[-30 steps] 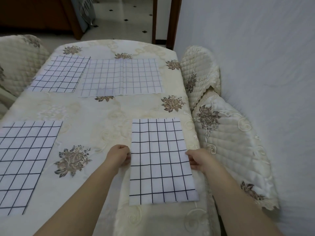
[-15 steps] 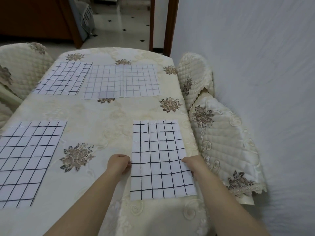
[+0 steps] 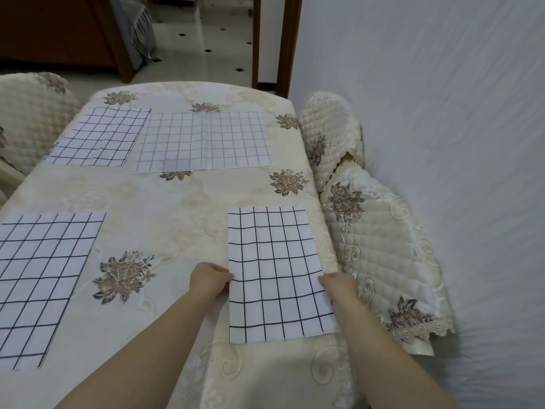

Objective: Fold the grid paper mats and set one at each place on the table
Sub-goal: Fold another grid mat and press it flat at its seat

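Well out to the left of the hands, a folded grid mat (image 3: 44, 284) lies flat on the desk (image 3: 165, 208), its left side cut off at the edge of view. Beyond it, far ahead and left of the hands, a second folded mat (image 3: 100, 137) sits at the far-left place, beside a quilted chair back (image 3: 29, 113). Just beside that one lies a wide mat (image 3: 203, 141), opened out with a crease down its middle, straight ahead of the left hand and well away from it.

Now to the action. The left hand (image 3: 209, 280) has its fingers curled, pinching the left edge of the near mat (image 3: 277, 270). That mat is folded to a tall, narrow rectangle and lies flat on the cream flowered cloth between the two hands. It sits close to the desk's right rim, with its near end by the front edge. The right hand (image 3: 339, 286) grips the opposite edge, fingers tucked in at the paper's right side. The hands stand apart, with the mat's full width between them.

Right of the right hand, a cushioned chair (image 3: 380, 252) stands just beside the desk, with another chair (image 3: 330, 128) beyond it and a white wall (image 3: 442, 143) behind both.
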Available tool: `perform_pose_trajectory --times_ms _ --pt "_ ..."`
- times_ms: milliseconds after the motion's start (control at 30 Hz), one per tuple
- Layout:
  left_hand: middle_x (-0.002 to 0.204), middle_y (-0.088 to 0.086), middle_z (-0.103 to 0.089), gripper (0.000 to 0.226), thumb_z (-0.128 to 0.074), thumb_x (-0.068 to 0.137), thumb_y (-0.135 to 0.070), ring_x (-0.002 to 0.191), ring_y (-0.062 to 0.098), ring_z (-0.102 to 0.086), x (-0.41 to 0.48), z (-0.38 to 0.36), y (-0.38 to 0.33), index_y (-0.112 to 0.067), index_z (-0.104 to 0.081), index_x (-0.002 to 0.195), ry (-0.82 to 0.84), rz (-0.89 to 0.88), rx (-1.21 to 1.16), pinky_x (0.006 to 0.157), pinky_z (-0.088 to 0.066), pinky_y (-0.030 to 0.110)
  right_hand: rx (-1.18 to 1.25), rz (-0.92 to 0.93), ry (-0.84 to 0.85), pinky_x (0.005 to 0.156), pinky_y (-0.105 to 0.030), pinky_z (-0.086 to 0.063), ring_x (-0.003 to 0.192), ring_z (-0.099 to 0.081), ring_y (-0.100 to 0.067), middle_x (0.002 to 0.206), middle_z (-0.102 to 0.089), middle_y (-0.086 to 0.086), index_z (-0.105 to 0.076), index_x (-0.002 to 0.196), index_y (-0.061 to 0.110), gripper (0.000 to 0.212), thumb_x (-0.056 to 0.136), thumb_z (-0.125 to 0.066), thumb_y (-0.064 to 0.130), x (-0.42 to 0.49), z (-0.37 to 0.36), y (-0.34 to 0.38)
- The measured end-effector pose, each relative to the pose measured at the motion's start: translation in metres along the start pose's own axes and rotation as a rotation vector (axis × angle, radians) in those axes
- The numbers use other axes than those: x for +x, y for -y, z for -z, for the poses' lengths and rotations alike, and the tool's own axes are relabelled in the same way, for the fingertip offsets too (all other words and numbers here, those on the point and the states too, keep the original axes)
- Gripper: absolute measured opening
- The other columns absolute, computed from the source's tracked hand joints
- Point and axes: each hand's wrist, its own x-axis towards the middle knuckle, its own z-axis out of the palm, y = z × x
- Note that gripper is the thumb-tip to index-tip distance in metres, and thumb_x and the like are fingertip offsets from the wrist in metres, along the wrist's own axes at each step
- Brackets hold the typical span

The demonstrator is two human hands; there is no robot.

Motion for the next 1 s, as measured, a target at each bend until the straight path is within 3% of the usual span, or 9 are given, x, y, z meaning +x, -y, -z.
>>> perform_pose_trajectory --times_ms 167,367,500,600,767,900,1000 --pt "0.074 0.015 -0.067 0.012 -0.073 0.080 0.000 0.067 0.029 -0.066 0.008 -0.001 -0.009 -0.006 -0.064 0.074 0.008 -0.008 0.012 0.064 -0.056 0.033 -0.027 0.039 -0.058 0.075 -0.026 -0.044 0.095 -0.065 -0.028 0.101 -0.071 -0.016 -0.073 0.100 0.001 0.023 0.083 -0.066 0.015 0.011 0.000 0.002" --pt "0.082 0.020 -0.071 0.009 -0.075 0.078 0.000 0.077 0.035 -0.070 0.013 -0.001 -0.001 -0.003 -0.066 0.077 -0.008 -0.002 0.029 0.076 -0.060 0.044 -0.025 0.029 -0.047 0.055 -0.023 -0.039 0.073 -0.057 -0.023 0.072 -0.061 -0.011 -0.069 0.077 0.009 0.007 0.081 -0.068 0.015 0.013 0.001 -0.003" --pt "0.082 0.019 -0.071 0.008 -0.074 0.078 0.000 0.076 0.033 -0.071 0.012 0.000 0.001 -0.004 -0.067 0.079 -0.006 -0.019 0.022 0.076 -0.060 0.045 0.022 0.021 -0.065 0.070 -0.035 -0.052 0.075 -0.064 -0.028 0.073 -0.067 -0.014 -0.068 0.066 0.010 0.010 0.075 -0.071 0.011 0.012 0.000 -0.011" --pt "0.083 0.018 -0.072 0.007 -0.069 0.080 0.001 0.076 0.033 -0.071 0.011 0.000 0.005 -0.004 -0.066 0.082 -0.007 -0.036 -0.009 0.076 -0.060 0.047 0.028 0.034 -0.067 0.071 -0.036 -0.052 0.071 -0.062 -0.026 0.068 -0.066 -0.012 -0.063 0.056 0.017 0.022 0.076 -0.072 0.013 0.011 0.000 -0.014" --pt "0.089 0.012 -0.072 0.021 -0.067 0.080 -0.004 0.082 0.028 -0.071 0.007 0.002 0.010 -0.004 -0.066 0.101 -0.004 -0.069 -0.069 0.083 -0.059 0.043 0.096 0.049 -0.058 0.066 -0.036 -0.048 0.065 -0.056 -0.023 0.060 -0.059 -0.006 -0.069 0.071 0.008 0.011 0.075 -0.073 0.017 0.011 0.001 -0.019" --pt "0.102 0.011 -0.071 0.028 -0.064 0.081 -0.010 0.099 0.028 -0.066 -0.001 0.006 0.016 -0.008 -0.068 0.109 -0.013 -0.094 -0.034 0.096 -0.052 0.043 0.169 0.031 -0.078 0.067 -0.038 -0.055 0.066 -0.060 -0.026 0.070 -0.065 -0.011 -0.067 0.080 0.003 0.007 0.079 -0.071 0.009 0.006 0.004 -0.017" --pt "0.099 0.011 -0.069 0.023 -0.059 0.085 -0.009 0.098 0.028 -0.065 -0.008 0.011 0.019 -0.009 -0.067 0.108 0.006 -0.022 -0.102 0.095 -0.053 0.041 0.216 0.040 -0.051 0.064 -0.037 -0.054 0.069 -0.062 -0.028 0.076 -0.066 -0.017 -0.065 0.082 -0.002 0.006 0.080 -0.068 0.004 0.007 0.007 -0.017"
